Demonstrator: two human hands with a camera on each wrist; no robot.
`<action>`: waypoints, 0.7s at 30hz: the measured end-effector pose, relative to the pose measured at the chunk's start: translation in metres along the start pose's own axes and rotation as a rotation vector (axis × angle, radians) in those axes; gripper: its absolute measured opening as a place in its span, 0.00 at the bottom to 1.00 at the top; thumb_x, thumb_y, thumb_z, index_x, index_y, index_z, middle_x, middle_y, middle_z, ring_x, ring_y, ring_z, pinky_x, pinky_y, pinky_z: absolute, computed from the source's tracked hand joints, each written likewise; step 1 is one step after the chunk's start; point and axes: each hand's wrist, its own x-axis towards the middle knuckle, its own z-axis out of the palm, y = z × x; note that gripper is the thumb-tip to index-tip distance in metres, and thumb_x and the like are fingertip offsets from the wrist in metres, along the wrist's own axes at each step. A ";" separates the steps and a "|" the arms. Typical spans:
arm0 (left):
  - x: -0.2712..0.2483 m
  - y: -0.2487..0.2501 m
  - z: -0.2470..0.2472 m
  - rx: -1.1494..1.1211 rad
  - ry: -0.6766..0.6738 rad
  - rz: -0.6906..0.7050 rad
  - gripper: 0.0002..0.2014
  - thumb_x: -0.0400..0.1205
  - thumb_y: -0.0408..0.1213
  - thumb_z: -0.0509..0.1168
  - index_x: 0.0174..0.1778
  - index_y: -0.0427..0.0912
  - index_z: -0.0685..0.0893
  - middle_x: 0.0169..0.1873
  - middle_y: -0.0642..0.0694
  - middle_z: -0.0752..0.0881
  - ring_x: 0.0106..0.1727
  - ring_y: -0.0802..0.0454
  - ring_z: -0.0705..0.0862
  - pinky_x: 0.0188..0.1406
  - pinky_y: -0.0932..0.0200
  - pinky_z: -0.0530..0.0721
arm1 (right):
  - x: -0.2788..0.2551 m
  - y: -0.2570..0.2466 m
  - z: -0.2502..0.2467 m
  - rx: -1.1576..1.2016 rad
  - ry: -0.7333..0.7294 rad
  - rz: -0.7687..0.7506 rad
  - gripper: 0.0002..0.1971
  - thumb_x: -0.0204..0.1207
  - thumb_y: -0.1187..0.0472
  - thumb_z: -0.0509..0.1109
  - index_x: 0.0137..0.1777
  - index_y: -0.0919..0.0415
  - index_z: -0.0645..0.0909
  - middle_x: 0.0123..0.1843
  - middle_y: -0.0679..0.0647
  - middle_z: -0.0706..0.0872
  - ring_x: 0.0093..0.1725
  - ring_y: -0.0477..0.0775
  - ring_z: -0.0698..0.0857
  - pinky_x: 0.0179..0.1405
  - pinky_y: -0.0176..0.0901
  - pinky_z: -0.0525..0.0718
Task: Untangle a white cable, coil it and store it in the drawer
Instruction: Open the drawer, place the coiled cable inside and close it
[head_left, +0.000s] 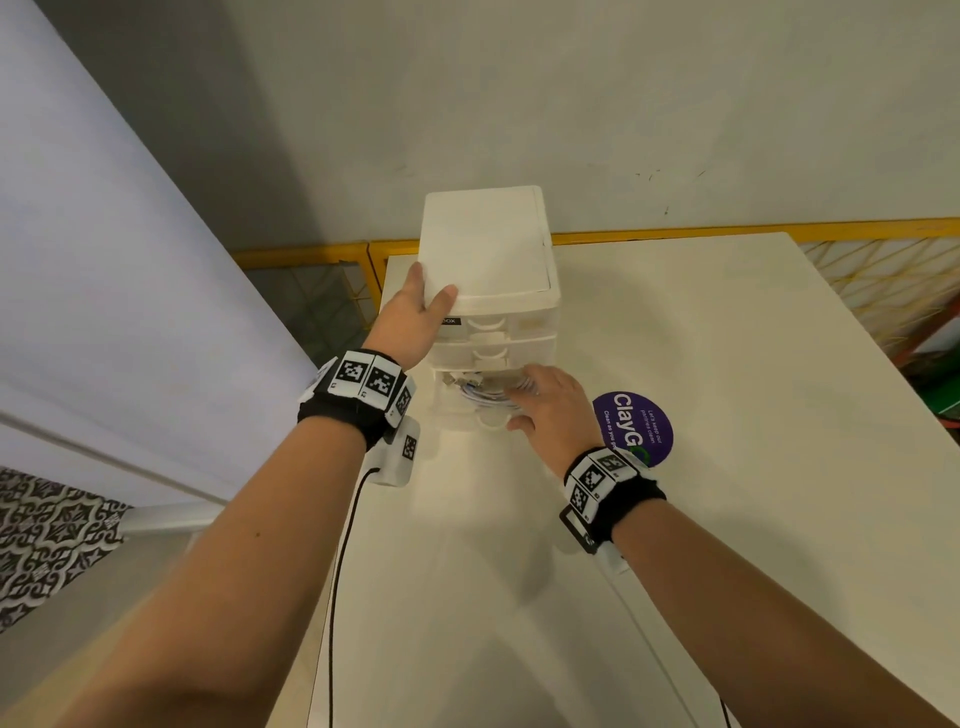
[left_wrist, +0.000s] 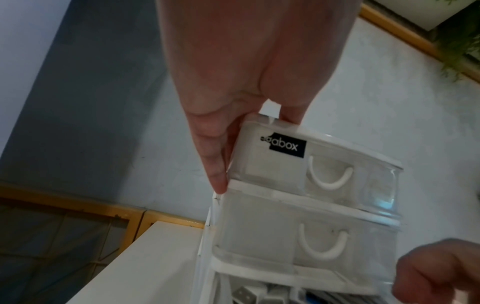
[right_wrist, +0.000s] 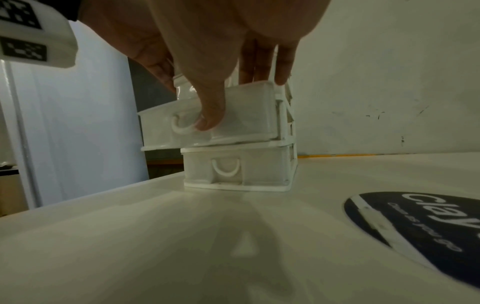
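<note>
A white plastic drawer unit (head_left: 488, 249) stands at the table's far left. Its third drawer (head_left: 449, 402) is pulled out a little, above the closed bottom drawer (right_wrist: 215, 170). The coiled white cable (head_left: 485, 397) lies inside it. My left hand (head_left: 415, 312) holds the unit's top front-left corner, thumb on the lid and fingers (left_wrist: 215, 164) down the left side. My right hand (head_left: 550, 405) grips the open drawer's front (right_wrist: 246, 115). Its thumb (right_wrist: 210, 115) presses beside the handle, and its fingers reach over the rim onto the cable.
The white table (head_left: 675, 519) carries a round purple sticker (head_left: 631, 426) right of the unit. A yellow rail (head_left: 727, 231) and a wall stand close behind. A black wire (head_left: 343, 545) hangs from my left wrist along the table's left edge.
</note>
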 end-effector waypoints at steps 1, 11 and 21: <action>0.000 0.000 0.000 0.009 -0.002 -0.006 0.33 0.87 0.51 0.52 0.84 0.39 0.48 0.77 0.38 0.69 0.76 0.43 0.69 0.70 0.56 0.66 | 0.002 -0.003 -0.003 -0.003 0.002 0.037 0.18 0.56 0.58 0.82 0.48 0.55 0.88 0.51 0.58 0.85 0.52 0.63 0.83 0.52 0.55 0.81; -0.001 0.002 -0.001 0.040 -0.013 -0.020 0.33 0.87 0.51 0.52 0.84 0.40 0.48 0.80 0.40 0.66 0.78 0.44 0.67 0.71 0.57 0.65 | 0.021 0.000 -0.006 0.058 0.004 0.128 0.15 0.69 0.56 0.74 0.56 0.54 0.85 0.48 0.59 0.83 0.53 0.63 0.79 0.56 0.53 0.72; -0.002 0.001 0.000 0.025 0.001 -0.027 0.33 0.87 0.51 0.52 0.84 0.41 0.49 0.77 0.38 0.70 0.76 0.42 0.70 0.67 0.57 0.67 | 0.015 0.015 0.005 0.702 0.127 0.671 0.53 0.57 0.53 0.84 0.78 0.54 0.54 0.73 0.61 0.70 0.71 0.61 0.73 0.68 0.59 0.76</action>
